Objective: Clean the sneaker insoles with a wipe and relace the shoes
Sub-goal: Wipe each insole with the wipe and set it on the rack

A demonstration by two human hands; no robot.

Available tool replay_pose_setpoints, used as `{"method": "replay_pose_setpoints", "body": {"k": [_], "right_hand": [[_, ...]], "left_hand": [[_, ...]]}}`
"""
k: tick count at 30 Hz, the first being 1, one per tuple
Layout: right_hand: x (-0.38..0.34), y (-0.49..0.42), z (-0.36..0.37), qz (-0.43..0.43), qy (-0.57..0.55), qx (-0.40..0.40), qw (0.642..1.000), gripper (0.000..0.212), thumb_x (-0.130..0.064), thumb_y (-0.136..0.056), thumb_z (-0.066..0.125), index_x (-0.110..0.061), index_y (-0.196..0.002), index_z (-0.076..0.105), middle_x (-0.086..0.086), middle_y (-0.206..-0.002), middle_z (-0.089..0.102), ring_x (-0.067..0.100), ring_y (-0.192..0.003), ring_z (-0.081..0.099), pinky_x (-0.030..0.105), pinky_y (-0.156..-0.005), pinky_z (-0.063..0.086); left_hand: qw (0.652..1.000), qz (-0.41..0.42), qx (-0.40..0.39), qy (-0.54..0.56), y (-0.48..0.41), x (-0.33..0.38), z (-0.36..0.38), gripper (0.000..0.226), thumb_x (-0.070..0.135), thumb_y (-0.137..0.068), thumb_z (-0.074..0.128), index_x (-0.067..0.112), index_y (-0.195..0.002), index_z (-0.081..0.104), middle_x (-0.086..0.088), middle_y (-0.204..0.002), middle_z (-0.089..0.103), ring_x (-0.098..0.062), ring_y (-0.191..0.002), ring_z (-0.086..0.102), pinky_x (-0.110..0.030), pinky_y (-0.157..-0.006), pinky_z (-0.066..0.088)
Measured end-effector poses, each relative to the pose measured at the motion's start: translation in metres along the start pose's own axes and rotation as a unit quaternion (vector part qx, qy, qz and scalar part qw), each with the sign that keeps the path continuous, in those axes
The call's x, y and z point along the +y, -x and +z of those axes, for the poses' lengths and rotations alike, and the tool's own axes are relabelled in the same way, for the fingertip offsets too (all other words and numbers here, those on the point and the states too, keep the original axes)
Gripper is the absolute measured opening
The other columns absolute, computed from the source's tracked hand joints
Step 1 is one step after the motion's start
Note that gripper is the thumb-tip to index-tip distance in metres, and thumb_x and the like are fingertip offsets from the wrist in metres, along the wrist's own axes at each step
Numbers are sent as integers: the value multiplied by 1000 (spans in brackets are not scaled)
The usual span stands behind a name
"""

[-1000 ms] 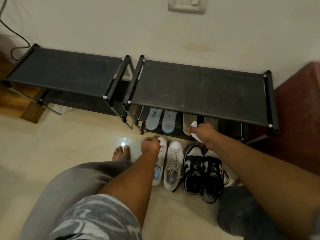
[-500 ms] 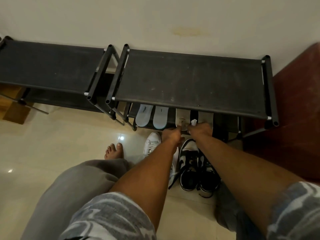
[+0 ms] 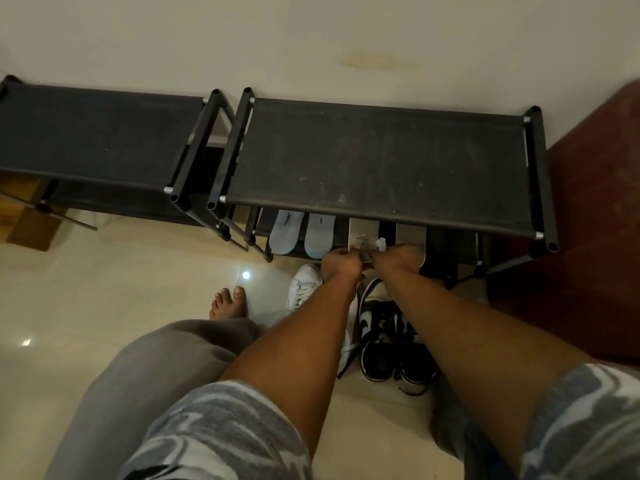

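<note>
Four insoles (image 3: 410, 237): side by side on the lower shelf (image 3: 387, 225) of the shoe rack (image 3: 381, 161), out of the shoes, two pale blue and two grey.
Left hand (image 3: 341, 263): fingers curled at the near end of the left grey insole (image 3: 362, 230), apparently gripping it.
Right hand (image 3: 398, 258): closed round a white wipe (image 3: 381, 243), which pokes out at its 11 o'clock, just beside that insole.
Pale blue pair (image 3: 319, 235): at 9 o'clock of the hands, untouched.
Sneakers: white pair (image 3: 304, 284) and black-and-white pair (image 3: 381, 337) on the floor (image 3: 138, 278) at 6 o'clock of the hands, laces trailing loose.
Progress: wiping under way, I judge; which insoles are already clean cannot be told; refitting and relacing remain.
</note>
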State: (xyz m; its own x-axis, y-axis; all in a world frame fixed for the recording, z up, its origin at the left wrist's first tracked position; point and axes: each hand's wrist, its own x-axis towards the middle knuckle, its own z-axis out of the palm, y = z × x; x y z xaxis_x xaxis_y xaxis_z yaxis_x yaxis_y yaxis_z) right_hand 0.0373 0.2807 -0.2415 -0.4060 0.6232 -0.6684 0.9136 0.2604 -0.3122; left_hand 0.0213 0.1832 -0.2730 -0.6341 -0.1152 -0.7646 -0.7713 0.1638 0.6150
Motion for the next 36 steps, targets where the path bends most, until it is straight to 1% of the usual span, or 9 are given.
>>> {"method": "replay_pose_setpoints", "body": {"k": [3,7,13,18,22,25,28,32,36], "right_hand": [[0,10,-4,7,1,-7,1000,49,-48,-91,74,-7,-117,66,8,-89,60,19,-63,55,29,-51,40],[1,26,-15,1,-35,-24,999,44,-41,-84,82,-6,-107,69,9,-89,67,21,-70,64,28,-57,47],[4,63,-45,-32,-59,-53,996,38,-33,-78,88,-6,-99,71,8,-86,71,22,-74,69,26,-55,48],[7,96,-84,-107,-12,-51,993,28,-32,-77,88,-10,-83,72,4,-81,70,14,-67,61,25,-50,37],[15,128,-109,-176,40,-42,983,25,-42,-83,84,-18,-76,78,-3,-72,70,10,-66,62,26,-53,39],[23,153,-122,-234,44,-66,969,29,-46,-87,79,-19,-78,78,-6,-68,72,10,-66,65,26,-56,44],[29,174,-130,-276,-24,-107,955,27,-46,-91,75,-20,-83,78,-6,-72,76,14,-74,70,31,-70,52],[31,206,-140,-333,-161,-108,923,21,-33,-97,70,-15,-88,78,-4,-78,76,14,-80,69,27,-69,50],[26,220,-145,-295,-261,-125,911,29,-41,-100,60,-21,-98,81,-2,-93,79,15,-92,72,32,-79,51]], "left_hand": [[999,3,-44,24,15,6,-9,3,21,-102,70,18,-101,70,-13,-103,80,-29,-81,81,-44,-74,67],[998,7,-48,27,32,20,-24,23,13,-101,71,9,-124,67,-18,-113,77,-36,-92,80,-35,-58,60],[996,18,-87,-5,71,37,-50,14,5,-101,68,7,-114,65,-18,-109,78,-32,-83,81,-34,-63,65],[991,54,-114,-43,110,49,-73,12,4,-102,68,4,-114,68,-19,-108,79,-30,-88,80,-26,-53,62],[988,76,-109,-74,140,60,-100,8,1,-104,61,9,-105,63,-17,-97,76,-23,-67,77,-29,-55,64],[984,80,-113,-111,167,70,-125,6,2,-106,58,7,-107,62,-20,-95,76,-26,-72,78,-31,-60,64],[979,94,-114,-143,195,76,-152,9,4,-105,60,2,-112,65,-20,-92,77,-27,-75,80,-34,-67,66],[978,124,-88,-141,230,81,-184,10,7,-104,63,3,-110,69,-21,-107,75,-30,-84,80,-37,-63,67],[980,150,-89,-96,256,82,-208,13,7,-107,57,5,-103,70,-21,-108,74,-29,-91,76,-34,-58,65]]}}
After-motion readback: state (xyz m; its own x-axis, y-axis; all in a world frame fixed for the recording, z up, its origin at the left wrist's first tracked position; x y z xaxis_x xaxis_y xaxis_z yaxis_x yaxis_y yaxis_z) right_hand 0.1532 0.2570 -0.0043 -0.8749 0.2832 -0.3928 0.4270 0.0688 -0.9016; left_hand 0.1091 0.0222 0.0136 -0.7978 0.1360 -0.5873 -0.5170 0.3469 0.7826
